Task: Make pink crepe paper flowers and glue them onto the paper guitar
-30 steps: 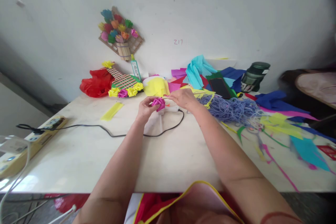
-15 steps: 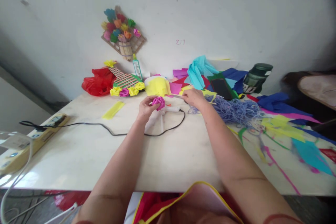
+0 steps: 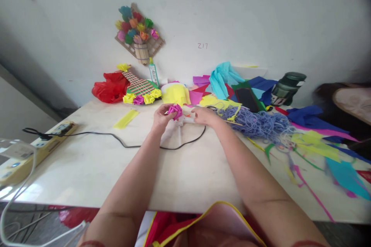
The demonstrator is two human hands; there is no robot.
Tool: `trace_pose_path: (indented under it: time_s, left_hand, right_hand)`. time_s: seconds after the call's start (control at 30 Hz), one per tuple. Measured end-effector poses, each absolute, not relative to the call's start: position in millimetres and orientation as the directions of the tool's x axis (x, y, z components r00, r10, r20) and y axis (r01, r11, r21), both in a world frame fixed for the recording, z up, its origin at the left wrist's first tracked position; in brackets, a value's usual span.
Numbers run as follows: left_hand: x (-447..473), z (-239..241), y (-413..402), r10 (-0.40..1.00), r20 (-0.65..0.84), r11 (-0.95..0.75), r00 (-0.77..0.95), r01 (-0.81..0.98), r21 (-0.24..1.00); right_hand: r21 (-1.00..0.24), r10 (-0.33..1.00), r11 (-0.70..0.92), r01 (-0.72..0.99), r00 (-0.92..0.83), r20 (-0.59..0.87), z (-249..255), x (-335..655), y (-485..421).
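A pink paper flower (image 3: 175, 112) is pinched in the fingers of my left hand (image 3: 162, 117), a little above the table. My right hand (image 3: 204, 116) has its fingers curled over the white glue gun (image 3: 189, 120), which lies beside the flower; part of its body is hidden under the fingers. From the glue gun a black cord (image 3: 199, 139) loops back across the table. Behind my right hand, scissors show only their dark handle (image 3: 212, 107). A thin stick (image 3: 233, 123) lies just right of that hand.
Purple-blue shredded strands (image 3: 257, 121) and crepe paper pieces (image 3: 220, 79) spread over the right side. A phone (image 3: 247, 99) and a dark green bottle (image 3: 288, 88) stand behind. At left are a power strip (image 3: 55, 144), a yellow strip (image 3: 126, 119) and a flower-trimmed guitar craft (image 3: 142, 87).
My right hand has moved left and down, from the scissors onto the glue gun. My left hand still holds the pink paper flower. The view has shifted slightly.
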State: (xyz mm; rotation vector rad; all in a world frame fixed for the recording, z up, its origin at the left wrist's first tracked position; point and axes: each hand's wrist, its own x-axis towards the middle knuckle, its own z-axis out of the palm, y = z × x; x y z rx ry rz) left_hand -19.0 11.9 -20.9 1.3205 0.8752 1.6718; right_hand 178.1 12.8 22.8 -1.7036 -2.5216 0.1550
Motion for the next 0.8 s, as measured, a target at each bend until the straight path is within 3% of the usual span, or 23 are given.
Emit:
trace_pose_path:
  time_s: [0.1, 0.23, 0.53, 0.67, 0.73, 0.8]
  left_hand:
    - [-19, -21, 13, 0.899, 0.418, -0.436, -0.131, -0.183, 0.881]
    - [-19, -22, 13, 0.896, 0.415, -0.439, -0.159, -0.176, 0.881]
    - [-21, -22, 14, 0.889, 0.396, -0.436, -0.229, -0.157, 0.886]
    - [-22, -22, 15, 0.888, 0.388, -0.433, -0.246, -0.163, 0.887]
    - [-21, -22, 15, 0.884, 0.385, -0.434, -0.264, -0.158, 0.887]
    - [-21, -22, 15, 0.881, 0.381, -0.43, -0.28, -0.138, 0.892]
  right_hand:
    - [-0.09, 0.924, 0.379, 0.921, -0.382, -0.017, 12, 164, 10]
    - [-0.019, 0.935, 0.351, 0.936, -0.35, 0.067, -5, 150, 7]
    - [-0.036, 0.947, 0.283, 0.959, -0.273, 0.167, -1, 155, 5]
    - [-0.199, 0.954, 0.167, 0.966, -0.107, 0.28, 10, 181, 14]
    - [-0.369, 0.95, 0.162, 0.915, -0.044, 0.308, 17, 192, 19]
    - [-0.575, 0.942, 0.259, 0.776, -0.07, 0.329, 24, 201, 21]
